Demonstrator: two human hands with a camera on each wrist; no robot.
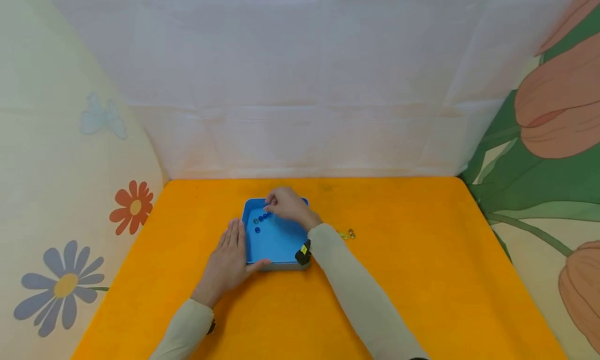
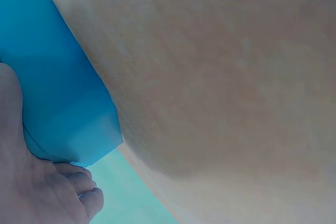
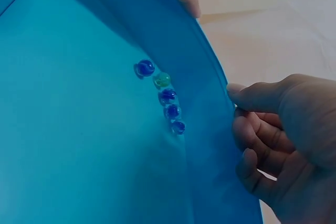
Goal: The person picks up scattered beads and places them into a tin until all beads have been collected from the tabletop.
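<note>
A blue tray (image 1: 281, 244) lies on the orange-covered table. Inside, a green marble (image 3: 163, 80) and three blue marbles (image 3: 167, 96) form a row along its wall, with another blue marble (image 3: 144, 68) just off the row's end. My right hand (image 1: 287, 203) is over the tray's far left part; its thumb and index finger pinch a small dark marble, mostly hidden by the fingertips. My left hand (image 1: 230, 261) rests against the tray's left side, fingers straight, thumb along the near rim. The left wrist view is mostly filled by blurred skin beside the blue tray wall.
A few yellowish marbles (image 1: 351, 234) lie on the table right of the tray, partly behind the right sleeve (image 1: 356, 282). A white cloth (image 1: 300, 89) hangs behind the table (image 1: 422, 276), and flower-patterned cloths (image 1: 544, 193) hang at both sides.
</note>
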